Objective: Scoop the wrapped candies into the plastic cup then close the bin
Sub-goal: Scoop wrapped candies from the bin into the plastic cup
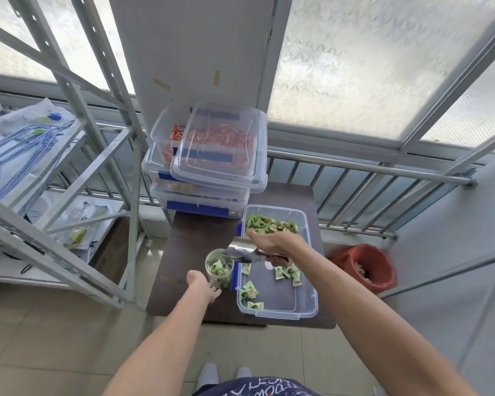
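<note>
- Two hands share the work at the open clear bin (307,284), which lies on the dark table (189,232); I take this bin as the landmark. Its lid seems to be the loose one (220,150) leaning on the stacked boxes behind the bin, so closing is not yet done.
- Green wrapped candies (269,224) are heaped at the far end of the bin, and a few lie scattered on its near floor.
- Just left of the bin stands the plastic cup (219,268), already well filled with candies.
- Closed around the handle, the right hand (272,242) holds the metal scoop (242,250) over the bin's left wall, its mouth tipped toward the cup.
- Wrapped around the cup's near side, the left hand (203,285) steadies it.
- For a clean pour, I think the scoop mouth should stay right above the cup rim and tilt slowly, because the cup is narrow and nearly full.
</note>
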